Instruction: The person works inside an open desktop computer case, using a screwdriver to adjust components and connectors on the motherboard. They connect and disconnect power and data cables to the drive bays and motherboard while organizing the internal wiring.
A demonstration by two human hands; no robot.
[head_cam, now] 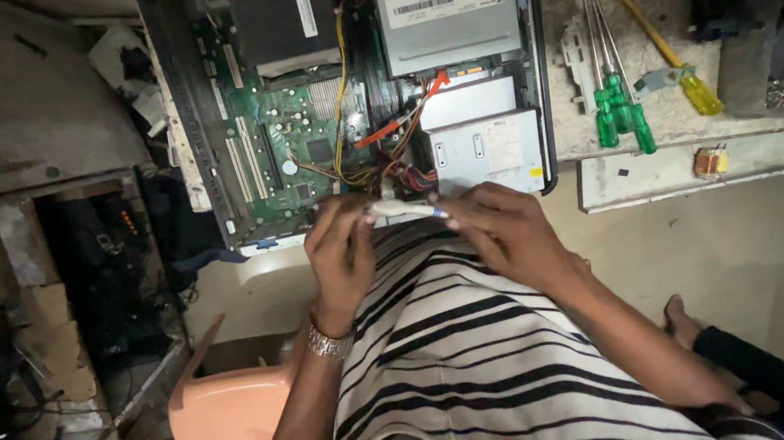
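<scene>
White tube (403,209) with blue tip sits pinched between my left hand (341,252) and right hand (504,230), held level at belly height, at 6 o'clock from open computer case (198,124), so both fingertips can work it. Green screwdrivers (621,104) parked at 3 o'clock, within reach.

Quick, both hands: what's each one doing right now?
Left hand: closed, pinching one end of the small white object.
Right hand: closed, pinching its other end.
</scene>
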